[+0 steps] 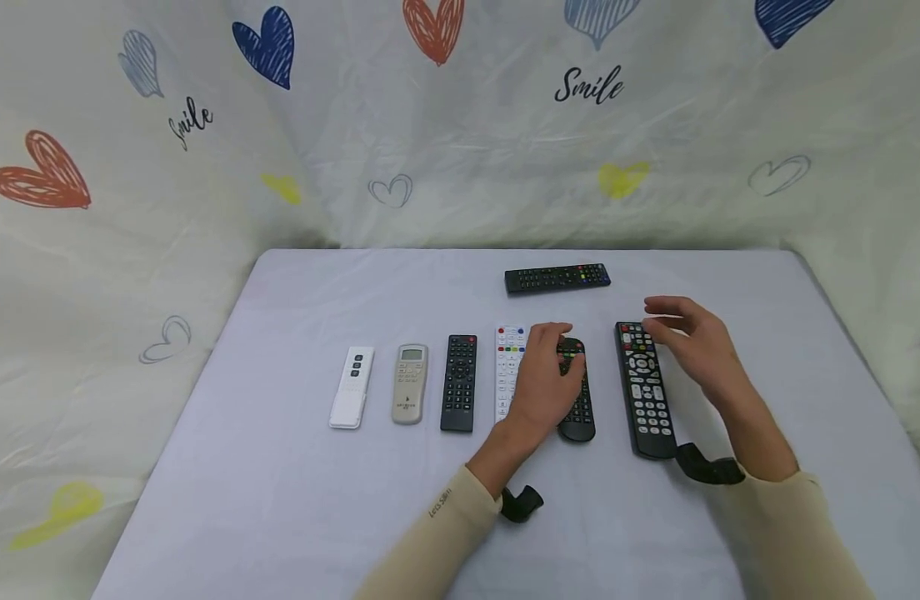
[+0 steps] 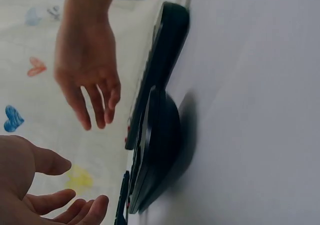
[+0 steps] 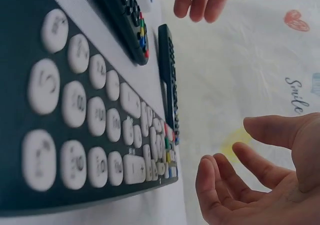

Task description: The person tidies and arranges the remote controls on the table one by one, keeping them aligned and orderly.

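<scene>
My left hand [image 1: 544, 379] is held above the table between a white remote control [image 1: 508, 354] and a black rounded remote control [image 1: 577, 425], hiding part of both. Its fingers are loosely bent with nothing between them, as the left wrist view shows. On the right, my right hand [image 1: 696, 346] hovers beside the top end of a large black remote control with white buttons [image 1: 643, 387]. In the right wrist view that big remote [image 3: 100, 110] fills the left side, while the thumb and fingers of the right hand [image 3: 270, 170] stand apart, holding nothing.
Left of the hands lie a slim black remote [image 1: 458, 383], a beige remote with a small screen [image 1: 410, 383] and a white remote with a few buttons [image 1: 352, 387]. Another black remote [image 1: 557, 279] lies crosswise near the back edge of the white table [image 1: 242, 500]. Behind hangs a heart-printed cloth [image 1: 490, 125].
</scene>
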Tool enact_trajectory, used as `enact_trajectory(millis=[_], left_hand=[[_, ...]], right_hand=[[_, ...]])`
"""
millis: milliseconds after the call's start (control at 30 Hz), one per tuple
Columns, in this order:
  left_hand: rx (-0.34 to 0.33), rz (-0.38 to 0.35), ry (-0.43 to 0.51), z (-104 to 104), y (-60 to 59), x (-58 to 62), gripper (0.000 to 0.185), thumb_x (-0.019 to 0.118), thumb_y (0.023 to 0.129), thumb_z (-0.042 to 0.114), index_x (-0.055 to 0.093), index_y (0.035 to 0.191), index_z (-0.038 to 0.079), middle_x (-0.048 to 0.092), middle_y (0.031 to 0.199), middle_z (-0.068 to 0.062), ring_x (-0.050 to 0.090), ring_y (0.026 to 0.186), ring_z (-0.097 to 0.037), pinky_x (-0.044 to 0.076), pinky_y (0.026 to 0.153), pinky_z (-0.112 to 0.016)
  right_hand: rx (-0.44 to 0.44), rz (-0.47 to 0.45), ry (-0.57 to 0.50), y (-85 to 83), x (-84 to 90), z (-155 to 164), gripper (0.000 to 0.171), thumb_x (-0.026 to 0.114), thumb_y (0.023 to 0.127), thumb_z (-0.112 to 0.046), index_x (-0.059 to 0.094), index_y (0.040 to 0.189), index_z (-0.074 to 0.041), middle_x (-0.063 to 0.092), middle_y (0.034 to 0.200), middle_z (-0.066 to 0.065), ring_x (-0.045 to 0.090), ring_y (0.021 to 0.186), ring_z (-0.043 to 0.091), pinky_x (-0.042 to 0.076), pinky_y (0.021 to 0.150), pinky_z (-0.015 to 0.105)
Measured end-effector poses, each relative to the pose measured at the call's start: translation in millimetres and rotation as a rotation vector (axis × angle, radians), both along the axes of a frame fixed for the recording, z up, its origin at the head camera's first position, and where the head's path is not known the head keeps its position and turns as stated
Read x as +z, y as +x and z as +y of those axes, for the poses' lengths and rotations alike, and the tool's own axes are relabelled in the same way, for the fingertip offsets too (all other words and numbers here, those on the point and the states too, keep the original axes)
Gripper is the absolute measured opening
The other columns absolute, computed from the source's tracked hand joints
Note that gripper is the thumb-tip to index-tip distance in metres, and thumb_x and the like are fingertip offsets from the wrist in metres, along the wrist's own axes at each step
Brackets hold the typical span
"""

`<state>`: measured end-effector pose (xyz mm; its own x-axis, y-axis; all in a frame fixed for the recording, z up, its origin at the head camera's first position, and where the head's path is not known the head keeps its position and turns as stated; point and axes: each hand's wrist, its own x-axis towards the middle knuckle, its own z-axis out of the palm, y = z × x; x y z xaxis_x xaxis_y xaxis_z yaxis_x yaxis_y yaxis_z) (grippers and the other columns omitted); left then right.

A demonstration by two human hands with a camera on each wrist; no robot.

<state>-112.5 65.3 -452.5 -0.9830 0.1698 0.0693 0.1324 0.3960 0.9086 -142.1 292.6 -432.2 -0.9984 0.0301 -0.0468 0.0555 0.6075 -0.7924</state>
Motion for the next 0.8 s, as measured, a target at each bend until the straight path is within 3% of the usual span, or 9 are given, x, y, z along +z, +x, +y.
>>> enact_trajectory(millis=[100,267,333,567,800], left_hand=[[0.016,-0.006,0.003,-4.8,-6.2,-0.9,0.045,0.062,0.104,0.013,0.053,0.147,0.005,0.05,0.147,-0.011,0.067,0.119,-0.026,0.058,0.097,-0.023],[0.051,-0.018,0.002,-11.4,-15.5,-0.4,0.045,0.063,0.103,0.013,0.054,0.146,0.004,0.051,0.145,-0.012,0.067,0.117,-0.029,0.058,0.097,-0.028],[0.064,-0.024,0.007,-13.8,-19.0,0.7,0.045,0.063,0.103,0.013,0.054,0.146,0.003,0.051,0.145,-0.013,0.067,0.119,-0.03,0.058,0.099,-0.031],[0.094,-0.051,-0.037,-20.3,-30.5,2.4,0.046,0.063,0.103,0.017,0.054,0.147,0.006,0.05,0.147,-0.013,0.068,0.117,-0.03,0.058,0.096,-0.028],[0.112,-0.087,-0.063,-25.4,-40.0,0.0,0.047,0.062,0.103,0.019,0.053,0.148,0.007,0.049,0.148,-0.012,0.068,0.118,-0.028,0.058,0.098,-0.032]], right_hand=[[-0.011,0.001,-0.008,-0.7,2.3,-4.1,0.054,0.057,0.107,-0.039,0.052,0.15,-0.007,0.055,0.15,0.017,0.055,0.126,0.019,0.045,0.087,0.013],[-0.02,-0.023,-0.033,-2.9,5.3,-11.2,0.055,0.055,0.107,-0.041,0.05,0.15,-0.007,0.053,0.152,0.018,0.052,0.136,0.035,0.05,0.101,0.04],[-0.02,-0.029,-0.034,-4.3,6.2,-13.7,0.054,0.055,0.107,-0.039,0.05,0.15,-0.006,0.053,0.153,0.019,0.052,0.136,0.036,0.05,0.102,0.043],[-0.011,-0.022,-0.052,-9.8,8.2,-21.9,0.053,0.056,0.107,-0.037,0.051,0.15,-0.007,0.052,0.153,0.018,0.053,0.136,0.034,0.045,0.086,0.011],[-0.014,-0.013,-0.105,-14.7,6.9,-27.6,0.054,0.057,0.107,-0.039,0.052,0.149,-0.005,0.053,0.152,0.018,0.054,0.134,0.031,0.045,0.085,0.007]])
